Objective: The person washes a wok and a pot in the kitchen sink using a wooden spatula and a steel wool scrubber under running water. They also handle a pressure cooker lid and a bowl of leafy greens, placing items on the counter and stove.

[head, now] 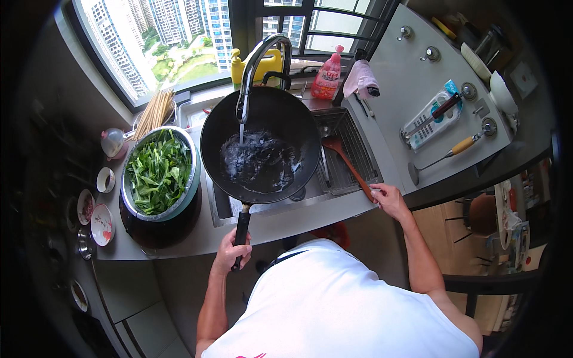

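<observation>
My left hand [234, 250] is closed around the black handle of a dark wok [286, 121], held over the sink. Water runs from the chrome faucet [253, 67] into the wok and churns in its bottom. Off to the right, my right hand [389, 200] grips the handle end of a reddish-brown spatula [347, 161], whose blade lies over the wire rack [353, 145] in the sink's right part. Left of the wok, cut leafy greens [157, 172] fill a metal colander [193, 156] resting in a teal basin.
Small bowls [103, 224] stand at the counter's left, near a round dark cooktop [161, 235]. Bamboo chopsticks [154, 112] stand behind the greens. Yellow [271, 60] and pink [327, 76] bottles stand by the window. Utensils, including a ladle [447, 154], hang on the right panel.
</observation>
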Motion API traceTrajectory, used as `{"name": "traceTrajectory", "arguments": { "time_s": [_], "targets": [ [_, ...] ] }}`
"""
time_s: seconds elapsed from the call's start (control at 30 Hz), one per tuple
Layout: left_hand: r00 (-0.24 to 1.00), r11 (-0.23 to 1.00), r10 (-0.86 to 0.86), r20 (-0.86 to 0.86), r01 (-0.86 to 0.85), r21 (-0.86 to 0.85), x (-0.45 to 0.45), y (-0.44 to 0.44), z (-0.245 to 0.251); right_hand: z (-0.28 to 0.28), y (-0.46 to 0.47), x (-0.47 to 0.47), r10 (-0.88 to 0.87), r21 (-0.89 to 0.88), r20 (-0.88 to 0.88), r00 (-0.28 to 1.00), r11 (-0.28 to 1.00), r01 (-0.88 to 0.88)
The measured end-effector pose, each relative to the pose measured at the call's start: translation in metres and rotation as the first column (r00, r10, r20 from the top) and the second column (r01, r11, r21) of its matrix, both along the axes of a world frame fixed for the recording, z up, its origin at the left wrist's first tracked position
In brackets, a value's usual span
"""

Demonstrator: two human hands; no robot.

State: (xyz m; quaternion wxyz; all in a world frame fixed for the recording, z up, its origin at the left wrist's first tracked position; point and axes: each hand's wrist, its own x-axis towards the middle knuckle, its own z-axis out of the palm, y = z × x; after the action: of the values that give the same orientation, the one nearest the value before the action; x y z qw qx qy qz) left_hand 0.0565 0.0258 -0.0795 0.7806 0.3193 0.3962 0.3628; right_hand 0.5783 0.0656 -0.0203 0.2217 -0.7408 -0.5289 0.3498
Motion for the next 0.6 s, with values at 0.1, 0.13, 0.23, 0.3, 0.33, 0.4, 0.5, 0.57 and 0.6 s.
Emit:
{"name": "traceTrajectory", "arguments": {
  "time_s": [0.1,0.13,0.23,0.3,0.33,0.4,0.5,0.57,0.6],
  "targets": [
    [0.997,0.998,0.037,0.065,-0.033,-0.062,0.0,-0.013,0.023,-0.009,0.005,-0.01,0.008,0.011,-0.036,0.999,1.0,-0.008],
    [0.994,0.995,0.05,0.101,-0.04,-0.095,0.002,-0.016,0.034,-0.01,0.007,-0.014,0.008,0.013,-0.045,0.999,1.0,-0.007],
    [0.973,0.98,0.068,0.219,-0.024,-0.198,0.003,-0.024,0.064,-0.013,0.013,-0.023,0.007,0.043,-0.073,0.997,0.999,-0.004],
    [0.951,0.961,0.078,0.299,0.008,-0.276,0.003,-0.027,0.079,-0.015,0.015,-0.029,-0.006,0.077,-0.09,0.996,0.997,0.013],
    [0.934,0.95,0.085,0.347,0.029,-0.311,0.005,-0.026,0.084,-0.014,0.018,-0.031,-0.017,0.105,-0.094,0.995,0.994,0.027],
    [0.879,0.934,0.1,0.467,0.079,-0.348,0.006,-0.026,0.084,-0.016,0.022,-0.032,-0.031,0.148,-0.109,0.994,0.988,0.047],
    [0.8,0.902,0.131,0.586,0.149,-0.405,0.013,-0.025,0.086,-0.019,0.022,-0.03,-0.041,0.19,-0.131,0.991,0.98,0.066],
    [0.769,0.88,0.15,0.621,0.182,-0.438,0.017,-0.023,0.091,-0.02,0.019,-0.028,-0.035,0.196,-0.137,0.99,0.979,0.061],
    [0.769,0.869,0.16,0.619,0.188,-0.458,0.019,-0.021,0.096,-0.02,0.017,-0.026,-0.032,0.197,-0.14,0.99,0.978,0.06]
  ]
}}
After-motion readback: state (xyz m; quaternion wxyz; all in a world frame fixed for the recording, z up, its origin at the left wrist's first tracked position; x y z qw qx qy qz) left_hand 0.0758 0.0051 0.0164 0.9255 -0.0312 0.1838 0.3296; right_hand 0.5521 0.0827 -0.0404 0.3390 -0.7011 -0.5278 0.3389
